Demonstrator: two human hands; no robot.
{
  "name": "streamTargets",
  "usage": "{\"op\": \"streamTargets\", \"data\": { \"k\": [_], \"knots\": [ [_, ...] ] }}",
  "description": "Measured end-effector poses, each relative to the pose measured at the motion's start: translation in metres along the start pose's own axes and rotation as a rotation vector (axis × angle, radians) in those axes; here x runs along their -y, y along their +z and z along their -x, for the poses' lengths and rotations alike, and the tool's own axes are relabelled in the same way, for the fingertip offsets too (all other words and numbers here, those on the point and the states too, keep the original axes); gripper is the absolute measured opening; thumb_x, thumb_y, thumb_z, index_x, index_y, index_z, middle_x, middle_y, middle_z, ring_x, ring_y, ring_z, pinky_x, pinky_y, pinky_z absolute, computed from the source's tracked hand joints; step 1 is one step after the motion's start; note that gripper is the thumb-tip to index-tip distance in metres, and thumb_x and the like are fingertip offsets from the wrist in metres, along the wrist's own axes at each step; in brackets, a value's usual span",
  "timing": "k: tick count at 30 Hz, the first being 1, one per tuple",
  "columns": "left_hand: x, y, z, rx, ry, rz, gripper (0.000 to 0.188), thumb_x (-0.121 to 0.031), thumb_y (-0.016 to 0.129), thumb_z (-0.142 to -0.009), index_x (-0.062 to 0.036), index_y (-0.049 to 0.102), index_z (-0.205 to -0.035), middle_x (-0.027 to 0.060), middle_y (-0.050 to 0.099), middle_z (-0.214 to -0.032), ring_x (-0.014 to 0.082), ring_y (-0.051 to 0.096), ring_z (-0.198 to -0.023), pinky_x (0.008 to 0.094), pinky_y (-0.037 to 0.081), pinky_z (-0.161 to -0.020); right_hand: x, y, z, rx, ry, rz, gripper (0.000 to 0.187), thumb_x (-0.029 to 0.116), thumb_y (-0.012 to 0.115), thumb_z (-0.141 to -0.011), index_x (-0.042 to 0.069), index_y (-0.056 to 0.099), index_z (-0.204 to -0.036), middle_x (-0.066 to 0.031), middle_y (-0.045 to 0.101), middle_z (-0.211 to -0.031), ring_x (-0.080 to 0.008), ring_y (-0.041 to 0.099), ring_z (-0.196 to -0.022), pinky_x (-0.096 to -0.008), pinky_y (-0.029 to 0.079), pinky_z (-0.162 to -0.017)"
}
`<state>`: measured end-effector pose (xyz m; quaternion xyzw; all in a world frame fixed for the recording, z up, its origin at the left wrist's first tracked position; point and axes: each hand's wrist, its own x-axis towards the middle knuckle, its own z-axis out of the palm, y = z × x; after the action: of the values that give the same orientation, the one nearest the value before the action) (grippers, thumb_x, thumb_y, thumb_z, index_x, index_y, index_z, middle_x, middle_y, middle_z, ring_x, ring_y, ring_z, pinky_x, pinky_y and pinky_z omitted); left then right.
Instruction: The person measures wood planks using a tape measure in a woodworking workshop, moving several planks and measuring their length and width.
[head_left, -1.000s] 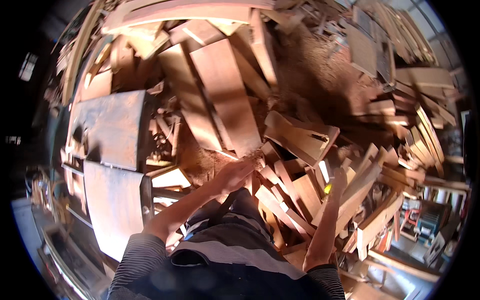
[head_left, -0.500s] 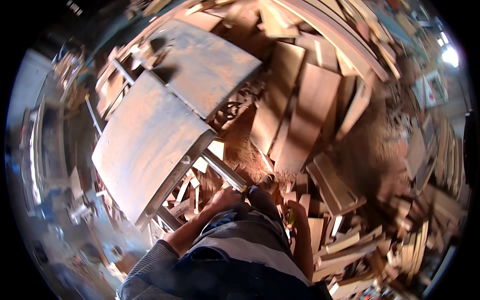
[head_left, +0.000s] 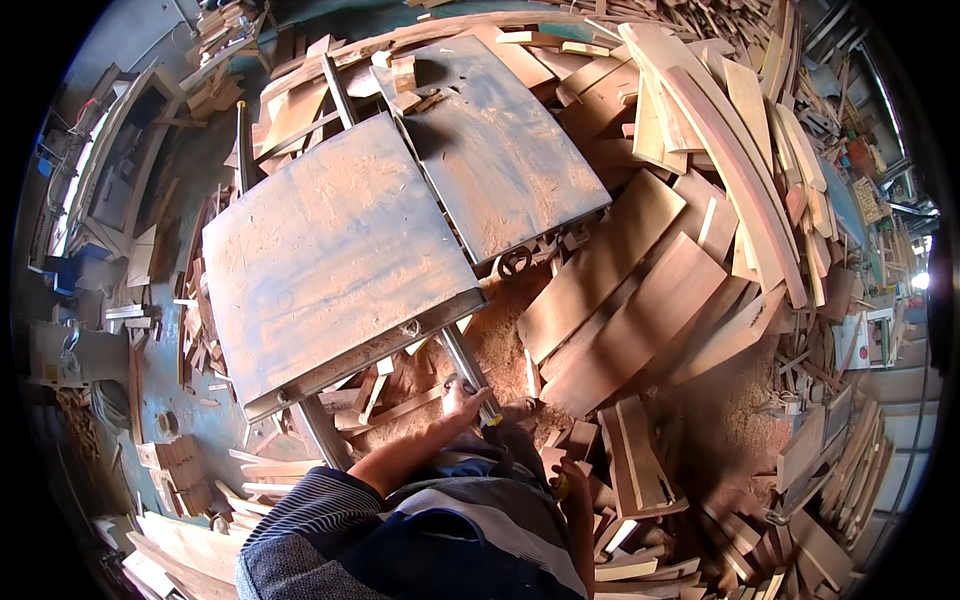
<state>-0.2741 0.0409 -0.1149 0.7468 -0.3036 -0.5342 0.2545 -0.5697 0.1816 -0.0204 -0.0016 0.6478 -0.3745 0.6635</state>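
Note:
In front of me stands a woodworking machine with two flat metal tables, a near one and a far one, with a narrow gap between them. Sawdust covers both. A round metal rail sticks out from under the near table toward my body. My left hand is closed at this rail, beside a small dark part; its fingertips are partly hidden. Down by my right side, my right hand is curled around a small yellow object, mostly covered by the fingers.
Small wood blocks sit on the far table by the gap. Wide boards lean to the right, above sawdust on the floor. Long curved planks are stacked behind them. Offcuts lie near my feet, and more wood is at the left.
My view has shifted, so the machine sits further right and lower in the picture, and is sharper. My left hand stays at the rail, and my right hand still holds the yellow object.

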Motion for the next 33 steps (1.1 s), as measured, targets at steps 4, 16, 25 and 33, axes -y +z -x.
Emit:
{"op": "streamTargets", "data": {
  "k": [4, 16, 25, 33],
  "knots": [
    [-0.015, 0.012, -0.003, -0.148, -0.173, -0.131, 0.076, -0.042, 0.088, -0.068, -0.0004, 0.053, -0.121, 0.0204, 0.065, -0.110, 0.0329, 0.066, -0.094, 0.0417, 0.055, -0.085, 0.006, -0.027, -0.008, -0.014, 0.089, -0.266, 0.037, 0.026, 0.071, -0.089, 0.008, 0.060, -0.119, -0.0124, 0.064, -0.102, -0.0242, 0.062, -0.076, -0.0346, 0.055, -0.065],
    [0.016, 0.030, -0.041, -0.089, -0.186, 0.099, 0.076, -0.034, 0.083, -0.075, 0.0040, 0.039, -0.124, 0.0190, 0.062, -0.104, 0.0284, 0.064, -0.093, 0.0403, 0.054, -0.079, 0.021, -0.105, -0.018, -0.127, 0.200, -0.311, 0.019, 0.022, 0.070, -0.087, 0.010, 0.061, -0.099, -0.0104, 0.066, -0.085, -0.0233, 0.064, -0.070, -0.0357, 0.056, -0.064],
    [0.005, 0.025, -0.042, 0.080, -0.199, 0.157, 0.071, -0.030, 0.085, -0.073, 0.0031, 0.042, -0.120, 0.0132, 0.062, -0.097, 0.0229, 0.064, -0.086, 0.0369, 0.054, -0.072, -0.008, -0.177, -0.052, -0.122, 0.142, -0.160, 0.023, 0.024, 0.071, -0.087, 0.009, 0.063, -0.103, -0.0076, 0.063, -0.084, -0.0210, 0.064, -0.078, -0.0371, 0.056, -0.067],
    [-0.018, 0.019, -0.016, -0.016, -0.121, 0.202, 0.041, -0.021, 0.079, -0.079, -0.0040, 0.056, -0.109, 0.0114, 0.064, -0.086, 0.0235, 0.066, -0.071, 0.0398, 0.056, -0.059, 0.011, -0.176, -0.076, -0.102, -0.039, -0.029, 0.025, 0.028, 0.072, -0.088, 0.007, 0.067, -0.101, -0.0058, 0.064, -0.083, -0.0185, 0.063, -0.067, -0.0327, 0.053, -0.061]
  ]
}}
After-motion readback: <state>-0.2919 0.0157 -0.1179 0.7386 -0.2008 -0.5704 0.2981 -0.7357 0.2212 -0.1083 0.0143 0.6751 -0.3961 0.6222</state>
